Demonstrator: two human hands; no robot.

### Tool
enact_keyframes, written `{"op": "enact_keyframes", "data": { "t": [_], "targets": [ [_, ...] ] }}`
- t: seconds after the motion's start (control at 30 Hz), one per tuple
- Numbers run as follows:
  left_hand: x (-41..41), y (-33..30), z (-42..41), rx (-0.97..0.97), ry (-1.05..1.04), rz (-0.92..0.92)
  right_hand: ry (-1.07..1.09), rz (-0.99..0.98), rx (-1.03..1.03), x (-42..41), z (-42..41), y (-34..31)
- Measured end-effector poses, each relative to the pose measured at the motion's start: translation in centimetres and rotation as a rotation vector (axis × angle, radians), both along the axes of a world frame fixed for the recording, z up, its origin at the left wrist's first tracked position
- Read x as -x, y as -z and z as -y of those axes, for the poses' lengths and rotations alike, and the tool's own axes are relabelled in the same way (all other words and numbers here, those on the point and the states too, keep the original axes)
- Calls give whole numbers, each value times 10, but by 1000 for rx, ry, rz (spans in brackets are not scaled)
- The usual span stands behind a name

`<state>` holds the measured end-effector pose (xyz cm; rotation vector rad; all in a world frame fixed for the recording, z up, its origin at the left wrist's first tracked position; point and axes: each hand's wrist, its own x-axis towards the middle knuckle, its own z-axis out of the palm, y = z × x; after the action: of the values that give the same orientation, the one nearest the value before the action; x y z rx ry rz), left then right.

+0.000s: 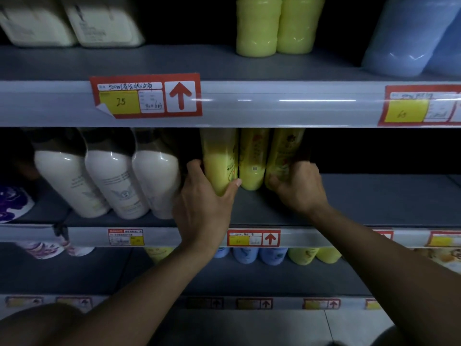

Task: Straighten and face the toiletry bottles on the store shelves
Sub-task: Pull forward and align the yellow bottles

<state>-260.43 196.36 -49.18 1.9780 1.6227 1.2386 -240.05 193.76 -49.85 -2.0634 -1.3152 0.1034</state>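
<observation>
Three yellow bottles stand close together on the middle shelf [374, 196]. My left hand [202, 206] grips the left yellow bottle [220, 161] near its base, thumb across the front. The middle yellow bottle [253, 166] stands between my hands, untouched as far as I can see. My right hand [299, 188] wraps its fingers round the base of the right yellow bottle [284, 156]. Three white bottles [109, 181] lean in a row just left of my left hand. The tops of all these bottles are hidden behind the upper shelf's rail.
The upper shelf holds cream bottles [74, 21], two lime-yellow bottles [274, 26] and blue bottles [411, 36]. A red price tag [146, 96] sits on its rail. A purple patterned bottle [12, 203] is at far left. Blue and yellow bottles [272, 255] stand on the lower shelf. Bare shelf lies right of my right hand.
</observation>
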Motion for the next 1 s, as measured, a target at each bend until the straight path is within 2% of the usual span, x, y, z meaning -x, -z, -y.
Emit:
{"op": "enact_keyframes", "data": {
  "t": [0.73,0.9,1.0],
  "targets": [
    [35,2,22,2,73,12,51,-85,22,-2,29,-7],
    [52,-1,32,-18,57,-42,65,-103,-79,7,55,-12],
    [60,-6,41,7,48,-9,67,-119,-149,18,70,-16]
  ]
}}
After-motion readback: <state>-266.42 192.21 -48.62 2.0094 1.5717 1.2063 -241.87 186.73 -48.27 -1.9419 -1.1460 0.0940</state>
